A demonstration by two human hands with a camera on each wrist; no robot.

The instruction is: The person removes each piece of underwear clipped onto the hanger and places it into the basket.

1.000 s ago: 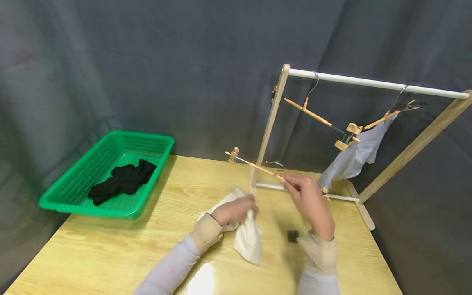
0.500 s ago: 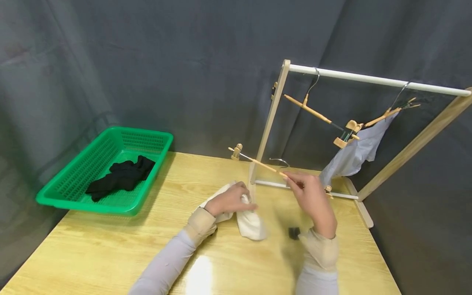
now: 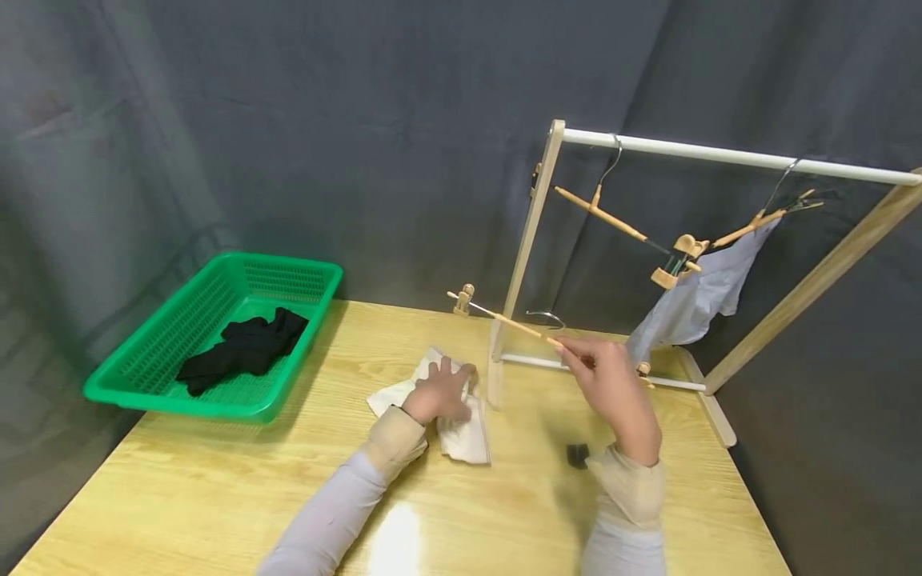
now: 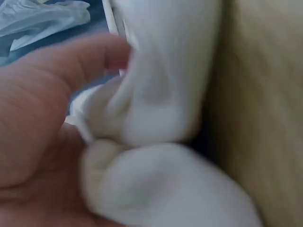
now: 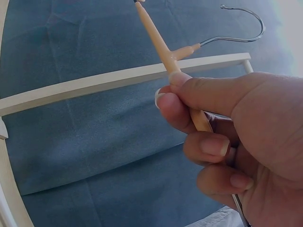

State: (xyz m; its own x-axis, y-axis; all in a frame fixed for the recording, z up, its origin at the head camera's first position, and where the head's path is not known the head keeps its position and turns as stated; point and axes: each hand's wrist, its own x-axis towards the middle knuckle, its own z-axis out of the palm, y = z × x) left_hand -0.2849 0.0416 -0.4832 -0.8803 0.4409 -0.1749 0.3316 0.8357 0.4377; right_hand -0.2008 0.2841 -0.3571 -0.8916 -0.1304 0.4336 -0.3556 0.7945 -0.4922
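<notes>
My left hand (image 3: 439, 394) lies over a crumpled white cloth (image 3: 464, 436) on the table, its fingers spread. In the left wrist view, folds of the cloth (image 4: 161, 99) bulge beside the thumb and palm. My right hand (image 3: 612, 392) grips a clip hanger (image 3: 515, 322) by its wooden bar and holds it up over the table. The right wrist view shows thumb and fingers round the bar, just below the base of its metal hook (image 5: 236, 39). A wooden clip (image 3: 463, 300) sits at the hanger's far left end.
A rack with a white rail (image 3: 720, 154) stands at the right. From it hang a bare clip hanger (image 3: 612, 222) and another bearing a pale grey cloth (image 3: 691, 300). A green basket (image 3: 266, 404) at the left contains black cloth (image 3: 245, 352). A small black object (image 3: 577, 456) lies near my right wrist.
My left hand has gone from gripping the bunched white cloth to lying spread on it, and the cloth now lies flatter. My right hand still holds the hanger in nearly the same place.
</notes>
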